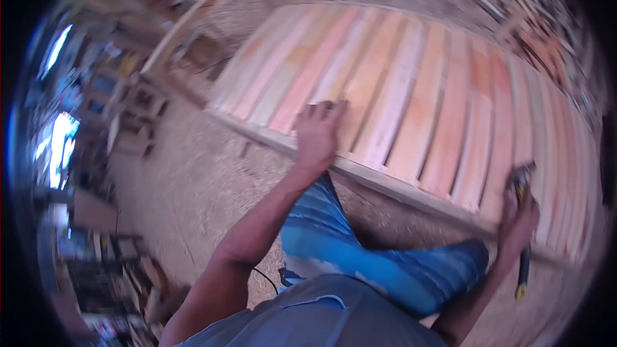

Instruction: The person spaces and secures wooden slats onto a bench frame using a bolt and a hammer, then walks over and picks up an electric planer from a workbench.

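Note:
Pale and pinkish wooden slats (pixel 411 96) lie side by side with narrow gaps, across a long wooden frame rail (pixel 398 189). My left hand (pixel 318 135) rests at the near ends of the slats, left of the middle, its fingers bent over the wood; whether it grips anything small is hidden. At the right, my right hand (pixel 519 218) is closed around a hammer (pixel 522 183), its metal head upward over the slats and its dark handle hanging below the hand past the near edge.
A wooden frame (pixel 186 26) stands at the upper left. Scrap wood (pixel 527 26) is piled at the upper right. Sawdust covers the floor (pixel 173 199). Wood pieces and clutter (pixel 128 276) lie at the lower left.

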Demonstrator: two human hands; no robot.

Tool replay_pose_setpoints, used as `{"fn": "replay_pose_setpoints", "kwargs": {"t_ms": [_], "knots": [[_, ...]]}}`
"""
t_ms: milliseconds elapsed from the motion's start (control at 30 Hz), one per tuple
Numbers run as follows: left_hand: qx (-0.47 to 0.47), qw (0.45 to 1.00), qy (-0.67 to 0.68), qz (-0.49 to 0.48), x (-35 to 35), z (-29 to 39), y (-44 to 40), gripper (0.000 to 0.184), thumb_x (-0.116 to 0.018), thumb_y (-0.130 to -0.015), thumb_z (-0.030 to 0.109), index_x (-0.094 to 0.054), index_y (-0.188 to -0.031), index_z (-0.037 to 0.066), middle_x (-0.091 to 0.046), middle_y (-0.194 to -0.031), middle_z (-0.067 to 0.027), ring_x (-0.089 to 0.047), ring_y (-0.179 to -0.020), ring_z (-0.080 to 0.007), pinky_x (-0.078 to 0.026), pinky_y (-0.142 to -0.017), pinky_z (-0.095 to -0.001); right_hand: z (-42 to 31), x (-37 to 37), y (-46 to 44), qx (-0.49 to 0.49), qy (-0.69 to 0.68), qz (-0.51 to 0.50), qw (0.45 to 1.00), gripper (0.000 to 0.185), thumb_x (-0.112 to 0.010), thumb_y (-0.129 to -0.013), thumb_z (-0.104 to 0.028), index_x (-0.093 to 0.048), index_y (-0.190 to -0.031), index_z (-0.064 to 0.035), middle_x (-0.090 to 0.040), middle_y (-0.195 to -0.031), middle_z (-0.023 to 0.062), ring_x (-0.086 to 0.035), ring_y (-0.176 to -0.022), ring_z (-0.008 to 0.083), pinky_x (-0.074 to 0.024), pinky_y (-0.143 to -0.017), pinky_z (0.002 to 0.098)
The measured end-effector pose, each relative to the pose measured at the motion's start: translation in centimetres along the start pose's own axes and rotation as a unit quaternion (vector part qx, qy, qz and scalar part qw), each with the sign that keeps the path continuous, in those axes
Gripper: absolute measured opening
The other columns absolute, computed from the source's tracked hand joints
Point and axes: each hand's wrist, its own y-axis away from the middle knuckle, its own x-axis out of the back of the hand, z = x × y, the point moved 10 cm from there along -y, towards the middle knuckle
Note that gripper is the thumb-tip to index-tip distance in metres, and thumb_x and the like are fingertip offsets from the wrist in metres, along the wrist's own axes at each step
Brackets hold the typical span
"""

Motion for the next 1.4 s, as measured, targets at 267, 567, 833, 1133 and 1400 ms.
{"fn": "replay_pose_setpoints", "kwargs": {"t_ms": [267, 567, 833, 1133, 1400], "knots": [[0.055, 0.979, 0.175, -0.09, -0.7, -1.5, -1.2, 0.056, -0.061, -0.099, -0.001, -0.058, -0.155, 0.002, -0.064, -0.115, -0.0201, -0.065, -0.107, -0.0419, -0.051, -0.095, -0.0539, 1.9, -0.3, 0.5, -0.084, 0.12, 0.014, 0.989, 0.046, -0.076, -0.105, -0.034, -0.071, -0.145, -0.012, -0.071, -0.125, 0.0243, -0.07, -0.112, 0.046, -0.0566, -0.094, 0.0583], [-0.002, 0.964, 0.235, -0.125, -1.2, -1.4, -0.8, 0.037, -0.064, -0.096, 0.001, -0.062, -0.134, -0.001, -0.063, -0.118, -0.0219, -0.062, -0.112, -0.0438, -0.05, -0.097, -0.054, -9.9, 7.7, 10.8, -0.257, -0.436, -0.037, 0.862, 0.039, -0.066, -0.113, -0.022, -0.067, -0.141, 0.0052, -0.069, -0.097, 0.0081, -0.065, -0.079, 0.0148, -0.0515, -0.067, 0.0324], [-0.019, 0.954, 0.288, -0.085, -0.3, -1.4, -0.6, 0.035, -0.062, -0.096, -0.005, -0.071, -0.129, 0.002, -0.062, -0.119, -0.0198, -0.06, -0.112, -0.0416, -0.051, -0.102, -0.0528, -28.3, 22.5, 15.7, -0.101, -0.477, 0.217, 0.846, 0.047, -0.059, -0.116, -0.016, -0.053, -0.158, 0.0049, -0.07, -0.103, 0.0124, -0.064, -0.073, 0.0121, -0.0511, -0.06, 0.0273], [-0.016, 0.963, 0.256, -0.086, -0.5, -1.3, -0.4, 0.04, -0.062, -0.094, -0.008, -0.071, -0.132, 0.003, -0.064, -0.12, -0.0186, -0.06, -0.115, -0.0408, -0.051, -0.103, -0.0524, -33.4, 7.6, 16.7, 0.093, -0.184, 0.055, 0.977, 0.052, -0.058, -0.117, -0.027, -0.044, -0.159, 0.0025, -0.072, -0.092, 0.0262, -0.069, -0.068, 0.0403, -0.0566, -0.062, 0.0478], [0.02, 0.939, 0.341, -0.036, -0.2, -2.5, -0.4, 0.026, -0.064, -0.1, -0.004, -0.072, -0.125, 0.002, -0.071, -0.106, -0.0189, -0.064, -0.1, -0.0412, -0.052, -0.097, -0.053, -34.6, 10.7, 15.7, 0.021, -0.348, 0.054, 0.936, 0.049, -0.068, -0.109, -0.008, -0.06, -0.157, -0.0014, -0.077, -0.116, 0.03, -0.08, -0.091, 0.0449, -0.063, -0.078, 0.0483]]}}
